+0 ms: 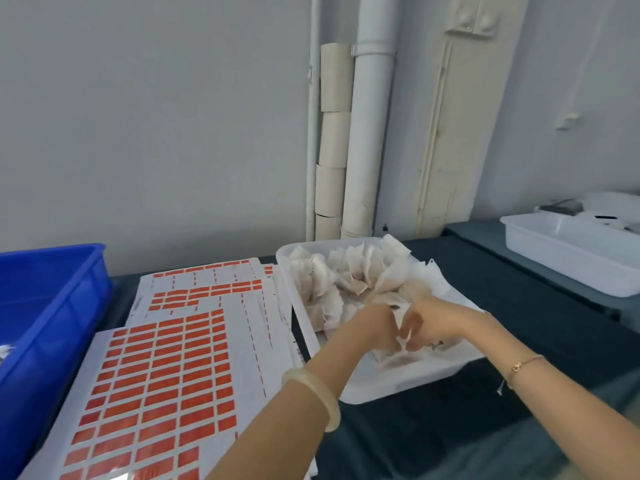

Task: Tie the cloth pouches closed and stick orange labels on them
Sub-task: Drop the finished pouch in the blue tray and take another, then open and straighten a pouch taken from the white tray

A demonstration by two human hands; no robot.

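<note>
A white tray (pixel 391 386) in the middle of the dark table holds several off-white cloth pouches (pixel 349 275) with open, ruffled tops. Both of my hands are inside the tray's near end. My left hand (pixel 375 327) and my right hand (pixel 429 322) meet over one pouch (pixel 398 355) and pinch its gathered cloth between the fingertips. Sheets of orange labels (pixel 166 379) lie flat to the left of the tray, with more sheets (pixel 207 289) behind them.
A blue plastic crate (pixel 45 306) stands at the far left edge. A second white tray (pixel 571 258) sits at the back right on a neighbouring table. White pipes and cardboard rolls (pixel 332 140) stand against the wall behind.
</note>
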